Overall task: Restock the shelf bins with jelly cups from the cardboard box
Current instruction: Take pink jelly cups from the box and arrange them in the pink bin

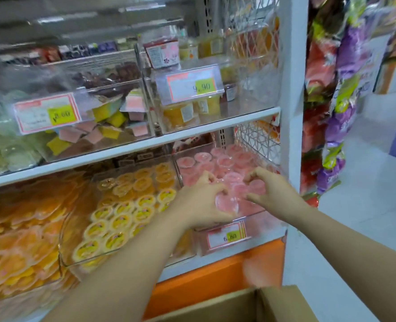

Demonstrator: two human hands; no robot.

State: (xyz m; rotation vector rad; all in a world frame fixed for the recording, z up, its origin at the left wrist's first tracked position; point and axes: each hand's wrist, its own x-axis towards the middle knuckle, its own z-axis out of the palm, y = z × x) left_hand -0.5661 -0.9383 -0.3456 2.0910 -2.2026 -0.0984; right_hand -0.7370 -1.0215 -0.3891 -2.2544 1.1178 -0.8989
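Both hands are in the clear bin (262, 219) at the right end of the lower shelf (192, 263), the one packed with pink jelly cups (224, 162). The left hand (201, 201) has its fingers curled round one pink cup (227, 203) just behind the bin's front wall. The right hand (270, 189) is beside it, fingers bent over the pile; blur hides whether they grip anything.

A neighbouring bin of yellow jelly cups (127, 212) sits just to the left. The upper shelf board (215, 126) overhangs the back of the pink bin, and a white wire basket (257, 138) crowds its rear right corner. A price tag (227, 237) hangs on the front edge. Snack bags (327, 112) hang past the white upright (293, 112). The open cardboard box (250, 305) sits below the forearms — in front of the orange base panel (215, 282).
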